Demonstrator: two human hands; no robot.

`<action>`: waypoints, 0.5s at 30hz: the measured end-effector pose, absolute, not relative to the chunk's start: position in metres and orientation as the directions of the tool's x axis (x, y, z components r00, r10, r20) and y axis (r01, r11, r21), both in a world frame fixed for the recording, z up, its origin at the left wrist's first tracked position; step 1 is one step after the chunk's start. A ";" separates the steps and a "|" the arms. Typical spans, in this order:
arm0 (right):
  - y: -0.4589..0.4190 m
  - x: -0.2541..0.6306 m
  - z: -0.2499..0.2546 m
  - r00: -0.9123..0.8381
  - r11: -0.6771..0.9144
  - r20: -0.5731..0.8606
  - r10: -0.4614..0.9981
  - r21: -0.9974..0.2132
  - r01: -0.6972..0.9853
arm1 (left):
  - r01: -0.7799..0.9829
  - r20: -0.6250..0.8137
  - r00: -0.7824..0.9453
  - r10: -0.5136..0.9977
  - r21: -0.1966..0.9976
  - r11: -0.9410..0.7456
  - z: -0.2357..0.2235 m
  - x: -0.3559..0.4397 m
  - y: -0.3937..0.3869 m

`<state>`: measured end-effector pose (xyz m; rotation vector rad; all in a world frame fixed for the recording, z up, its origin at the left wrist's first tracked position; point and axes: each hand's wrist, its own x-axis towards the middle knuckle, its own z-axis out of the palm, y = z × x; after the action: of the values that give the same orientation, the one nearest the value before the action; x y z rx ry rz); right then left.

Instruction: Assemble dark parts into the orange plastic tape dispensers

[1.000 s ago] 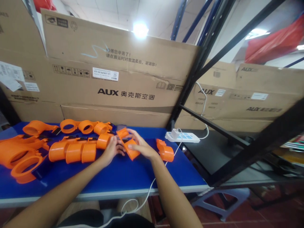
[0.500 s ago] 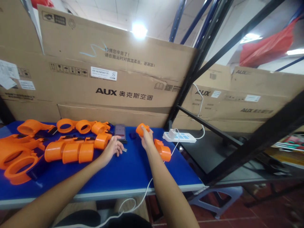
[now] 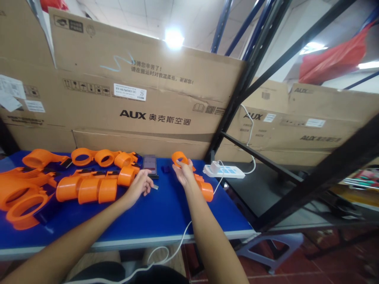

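My right hand [image 3: 183, 172] is raised at the back of the blue table [image 3: 154, 215], its fingers curled round an orange plastic ring part [image 3: 178, 158]. Just to its right lies another orange part [image 3: 205, 189] on the table. My left hand [image 3: 140, 185] rests on the table surface with fingers bent, pinching a small grey flat piece [image 3: 154, 187]. A phone [image 3: 149, 164] lies just beyond my left hand, and a small dark piece [image 3: 166, 169] sits between the phone and my right hand.
Rows of orange cylindrical and ring parts [image 3: 89, 188] cover the table's left side. A white power strip [image 3: 224, 170] with a cable sits at the right rear. Large cardboard boxes [image 3: 142, 94] stand behind; a black metal rack frame [image 3: 266, 157] and a stool [image 3: 272, 244] are on the right.
The hands, together on an orange part a second ago, have separated. My right hand carried the orange ring to the table's back; my left stayed down with the small grey piece.
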<state>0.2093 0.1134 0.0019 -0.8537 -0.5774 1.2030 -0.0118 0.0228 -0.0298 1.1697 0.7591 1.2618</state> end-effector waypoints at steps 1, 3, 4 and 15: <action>0.113 0.209 0.003 0.275 0.114 -0.059 0.960 -0.811 -0.573 | -0.313 0.157 0.199 0.967 0.946 -0.089 -0.030 -0.012 0.023; 0.112 0.210 0.004 0.273 0.108 -0.071 0.959 -0.803 -0.587 | -0.316 0.152 0.199 0.968 0.945 -0.083 -0.030 -0.012 0.024; 0.112 0.209 0.005 0.272 0.103 -0.076 0.959 -0.802 -0.588 | -0.317 0.151 0.201 0.968 0.945 -0.082 -0.030 -0.012 0.024; 0.104 0.205 0.007 0.281 0.093 -0.071 0.957 -0.843 -0.529 | -0.324 0.155 0.213 0.965 0.943 -0.080 -0.025 -0.011 0.020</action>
<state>0.2052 0.1044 0.0067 -0.9049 -0.5909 1.2038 -0.0114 0.0203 -0.0248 1.1590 0.7442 1.2511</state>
